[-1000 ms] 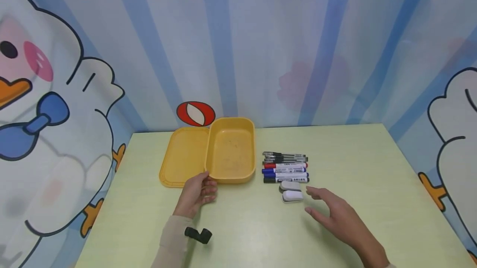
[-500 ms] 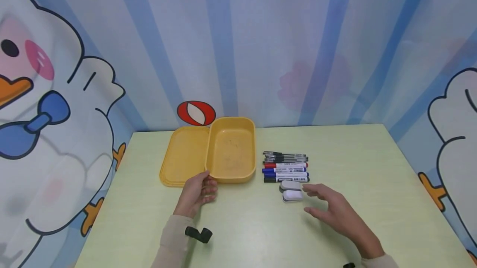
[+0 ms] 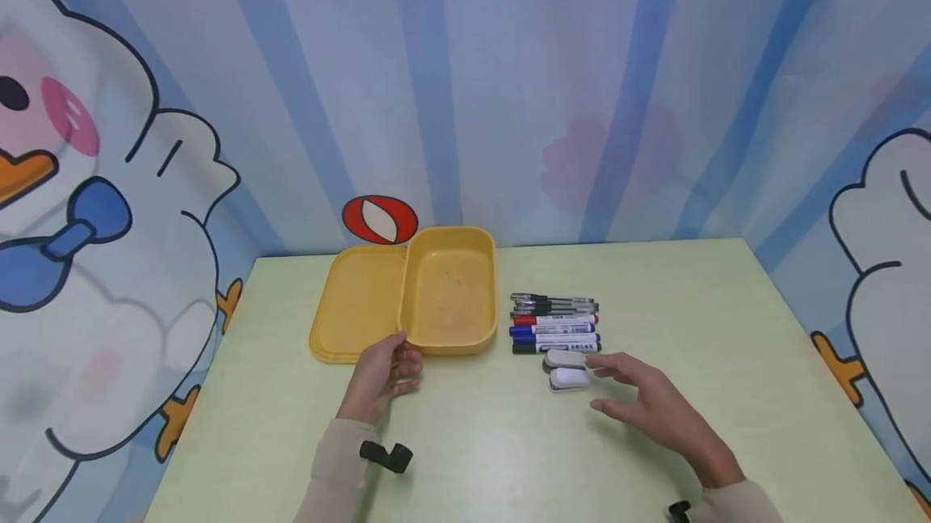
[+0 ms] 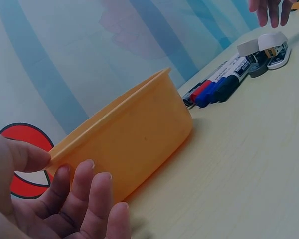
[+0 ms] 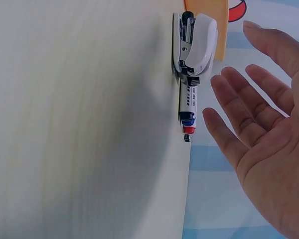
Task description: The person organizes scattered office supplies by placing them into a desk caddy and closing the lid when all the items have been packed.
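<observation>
My left hand (image 3: 383, 377) pinches the near left corner rim of a yellow plastic box (image 3: 449, 297) between thumb and forefinger. In the left wrist view the thumb lies on the rim of the box (image 4: 134, 134), and the other fingers hang loosely below. My right hand (image 3: 650, 402) hovers just right of two small staplers, fingers apart and holding nothing. One stapler (image 3: 570, 378) is white and nearer to me; the other stapler (image 3: 565, 360), grey and white, lies behind it. The right wrist view shows the white stapler (image 5: 203, 45) beyond my spread fingers.
A flat yellow lid (image 3: 361, 305) lies left of the box. Between box and right hand lie several markers (image 3: 556, 333) with red, blue and black caps, and several black pens (image 3: 556, 306) behind them. A printed curtain (image 3: 502, 103) rises behind the pale table (image 3: 494, 458).
My right hand has drifted slightly left, closer to the staplers. The left hand keeps its pinch on the box rim, and the box stays in place.
</observation>
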A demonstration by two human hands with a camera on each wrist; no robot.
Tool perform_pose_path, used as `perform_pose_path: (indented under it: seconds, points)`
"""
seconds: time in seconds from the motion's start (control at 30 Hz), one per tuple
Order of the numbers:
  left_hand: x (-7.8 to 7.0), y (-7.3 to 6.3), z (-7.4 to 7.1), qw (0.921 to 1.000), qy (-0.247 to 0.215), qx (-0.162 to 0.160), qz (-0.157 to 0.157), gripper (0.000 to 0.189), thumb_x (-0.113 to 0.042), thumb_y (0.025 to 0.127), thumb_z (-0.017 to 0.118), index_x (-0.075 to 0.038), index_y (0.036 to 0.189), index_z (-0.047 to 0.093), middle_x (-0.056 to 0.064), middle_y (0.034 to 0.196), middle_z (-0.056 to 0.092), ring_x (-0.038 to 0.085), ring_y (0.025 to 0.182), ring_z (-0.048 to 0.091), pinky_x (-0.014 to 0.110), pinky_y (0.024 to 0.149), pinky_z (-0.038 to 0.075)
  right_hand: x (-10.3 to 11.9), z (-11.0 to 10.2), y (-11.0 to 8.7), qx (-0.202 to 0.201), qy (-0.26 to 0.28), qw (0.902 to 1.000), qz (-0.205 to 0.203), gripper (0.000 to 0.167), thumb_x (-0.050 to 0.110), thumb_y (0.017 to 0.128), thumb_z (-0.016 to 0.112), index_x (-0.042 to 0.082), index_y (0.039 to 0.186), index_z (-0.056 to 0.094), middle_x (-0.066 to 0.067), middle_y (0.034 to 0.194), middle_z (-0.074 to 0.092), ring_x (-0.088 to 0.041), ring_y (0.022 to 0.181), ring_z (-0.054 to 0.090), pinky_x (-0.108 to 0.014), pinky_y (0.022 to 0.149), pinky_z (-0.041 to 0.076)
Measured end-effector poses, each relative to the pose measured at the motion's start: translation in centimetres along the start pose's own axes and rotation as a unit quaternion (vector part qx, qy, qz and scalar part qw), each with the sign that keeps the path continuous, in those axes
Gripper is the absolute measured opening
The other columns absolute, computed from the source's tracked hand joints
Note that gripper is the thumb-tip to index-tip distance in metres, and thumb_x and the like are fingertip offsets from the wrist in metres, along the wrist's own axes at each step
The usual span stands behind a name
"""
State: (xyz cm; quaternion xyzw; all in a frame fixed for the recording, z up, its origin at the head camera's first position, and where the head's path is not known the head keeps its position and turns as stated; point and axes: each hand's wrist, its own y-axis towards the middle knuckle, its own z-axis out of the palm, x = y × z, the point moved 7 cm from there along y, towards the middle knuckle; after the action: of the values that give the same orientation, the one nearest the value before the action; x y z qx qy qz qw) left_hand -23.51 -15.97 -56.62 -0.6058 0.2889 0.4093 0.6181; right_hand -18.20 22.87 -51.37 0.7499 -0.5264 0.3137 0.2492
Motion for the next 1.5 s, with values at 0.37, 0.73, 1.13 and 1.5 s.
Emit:
perform_pose_path:
  seconds: [0.37, 0.73, 1.13, 1.5]
  points:
    - [-0.1, 0.1, -0.1, 1.0000, 0.000, -0.004, -0.001, 0.036, -0.038, 0.102, 0.057, -0.003, 0.104, 0.064, 0.005, 0.091, 0.071, 0.019, 0.077, 0.067, 0.035, 0.070, 0.057, -0.8, 0.5, 0.9, 0.023, 0.023, 0.9994, 0.010, 0.046, 0.020, 0.089, 0.080, 0.017, 0.132, 0.065, -0.004, 0.136, 0.064, -0.029, 0.125, 0.060, -0.052, 0.102, 0.051]
    - [0.0, -0.1, 0.0, 1.0000, -0.001, 0.000, 0.005, 0.034, -0.035, 0.102, 0.055, -0.003, 0.104, 0.065, 0.005, 0.088, 0.070, 0.018, 0.075, 0.066, 0.035, 0.068, 0.057, -1.4, 1.0, 0.9, 0.033, 0.023, 0.9991, 0.013, 0.045, 0.029, 0.091, 0.078, 0.019, 0.132, 0.064, -0.004, 0.138, 0.063, -0.030, 0.127, 0.059, -0.051, 0.102, 0.050]
    - [0.1, 0.0, -0.1, 0.9999, 0.005, -0.008, 0.007, 0.034, -0.035, 0.103, 0.056, -0.003, 0.106, 0.065, 0.004, 0.087, 0.069, 0.017, 0.074, 0.067, 0.035, 0.066, 0.057, -2.0, 1.3, 1.1, 0.041, 0.024, 0.9988, 0.017, 0.048, 0.026, 0.089, 0.079, 0.023, 0.133, 0.063, 0.007, 0.128, 0.067, -0.022, 0.122, 0.061, -0.048, 0.102, 0.051]
    - [0.0, -0.1, 0.0, 0.9999, 0.006, -0.011, 0.009, 0.034, -0.034, 0.103, 0.054, -0.002, 0.106, 0.066, 0.004, 0.087, 0.070, 0.017, 0.074, 0.067, 0.035, 0.067, 0.058, -1.7, 1.8, 1.1, 0.047, 0.001, 0.9989, -0.006, 0.051, 0.024, 0.088, 0.081, 0.020, 0.134, 0.062, 0.004, 0.128, 0.066, -0.020, 0.114, 0.063, -0.048, 0.099, 0.052]
